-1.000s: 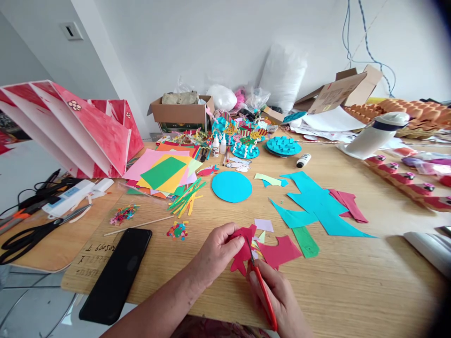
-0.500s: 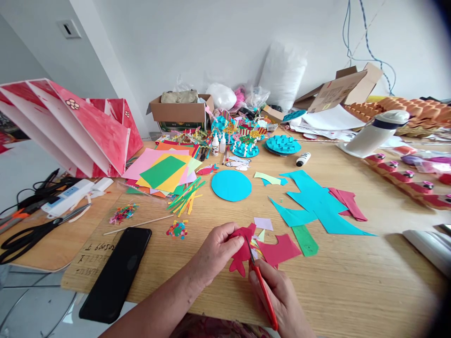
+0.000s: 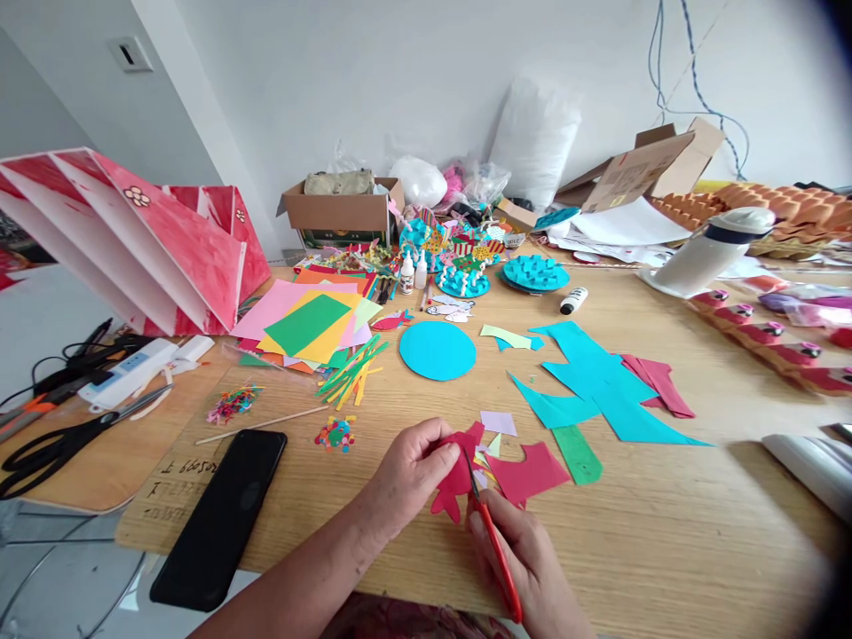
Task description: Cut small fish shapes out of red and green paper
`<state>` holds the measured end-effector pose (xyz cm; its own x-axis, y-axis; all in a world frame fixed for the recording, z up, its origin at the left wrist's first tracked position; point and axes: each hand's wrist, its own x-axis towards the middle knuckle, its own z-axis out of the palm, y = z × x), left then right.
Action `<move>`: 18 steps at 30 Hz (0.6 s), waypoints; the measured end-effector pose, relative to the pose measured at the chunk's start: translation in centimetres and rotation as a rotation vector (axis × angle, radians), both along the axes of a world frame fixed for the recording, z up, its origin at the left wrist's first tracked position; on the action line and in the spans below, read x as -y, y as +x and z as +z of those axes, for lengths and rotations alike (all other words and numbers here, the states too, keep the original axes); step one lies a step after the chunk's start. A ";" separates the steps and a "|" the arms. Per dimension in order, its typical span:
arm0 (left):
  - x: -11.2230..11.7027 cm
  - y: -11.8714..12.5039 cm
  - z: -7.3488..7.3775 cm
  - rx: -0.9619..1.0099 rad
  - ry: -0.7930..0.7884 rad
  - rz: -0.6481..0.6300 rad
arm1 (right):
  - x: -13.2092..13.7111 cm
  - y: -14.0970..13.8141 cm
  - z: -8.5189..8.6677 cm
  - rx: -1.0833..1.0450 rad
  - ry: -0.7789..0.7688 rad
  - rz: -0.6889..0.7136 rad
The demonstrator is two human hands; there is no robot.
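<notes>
Black phone is laid at the front-left edge of the desk | left hand is clenched on a red paper cutout, held just above the desk's front edge | red-handled scissors are grasped in the right hand, blades set against the cutout | teal offcuts are spread further right, mid-desk

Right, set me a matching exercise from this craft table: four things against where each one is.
1. red paper cutout
2. red-handled scissors
3. black phone
4. blue paper circle

A. gripped in the right hand
B. flat at the left front edge of the table
C. pinched in the left hand
D. flat, farther back, mid-table

Pairs: 1-C, 2-A, 3-B, 4-D.
</notes>
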<state>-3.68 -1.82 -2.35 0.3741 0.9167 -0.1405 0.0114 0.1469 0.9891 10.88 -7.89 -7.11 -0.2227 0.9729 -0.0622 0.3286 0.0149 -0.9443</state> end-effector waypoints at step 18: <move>0.0 0.1 -0.4 0.076 -0.084 -0.023 | 0.0 0.0 0.6 -0.012 -0.011 -0.019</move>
<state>-3.56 -1.80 -2.76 0.4076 0.8939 -0.1867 -0.0589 0.2297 0.9715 10.88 -7.92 -6.55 -0.2047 0.9763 -0.0702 0.3179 -0.0015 -0.9481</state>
